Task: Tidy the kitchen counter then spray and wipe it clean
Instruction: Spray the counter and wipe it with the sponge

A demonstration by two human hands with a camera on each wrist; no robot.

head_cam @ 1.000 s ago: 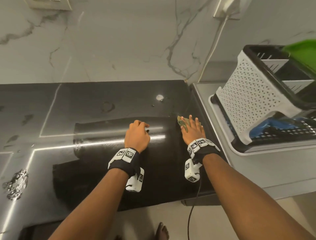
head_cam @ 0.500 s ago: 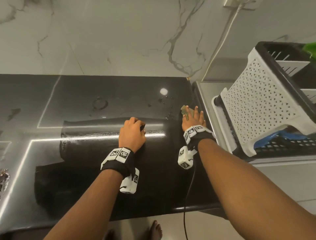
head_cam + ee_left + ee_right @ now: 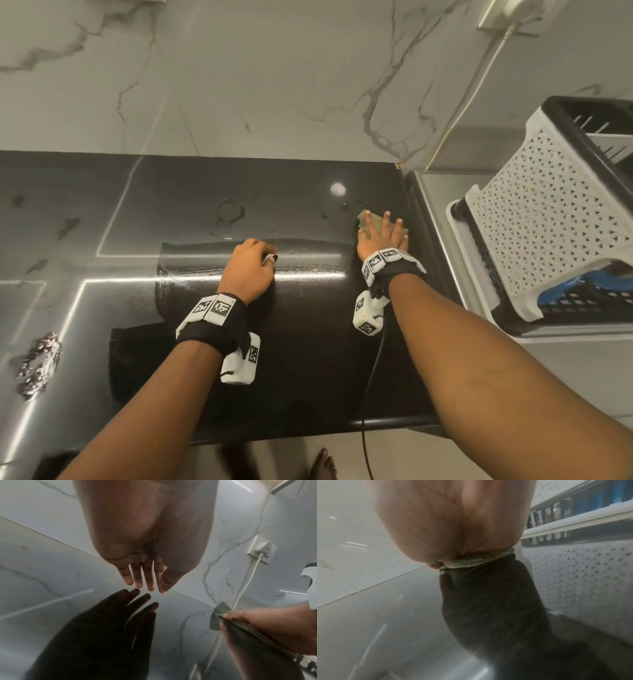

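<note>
A folded green cloth (image 3: 373, 222) lies on the glossy black counter (image 3: 171, 205) near its right edge. My right hand (image 3: 383, 240) presses flat on the cloth with fingers spread and straight. The right wrist view shows the cloth's edge (image 3: 477, 561) squeezed under my palm (image 3: 453, 520). About a hand's width to the left, my left hand (image 3: 251, 270) rests on the counter on its fingertips (image 3: 150, 584) and holds nothing. The left wrist view also shows the cloth (image 3: 221, 609) under the right hand (image 3: 274, 626).
A white and black dish rack (image 3: 534, 219) stands on the steel drainboard (image 3: 435, 205) right of the counter, with something blue (image 3: 575, 291) in its lower tray. A white cable (image 3: 472, 89) runs down the marble wall. Water drops and a ring mark (image 3: 230, 211) lie behind my hands. A shiny crinkled patch (image 3: 37, 363) sits at left.
My right hand has slid the cloth a little toward the back of the counter. The left hand has stayed where it was.
</note>
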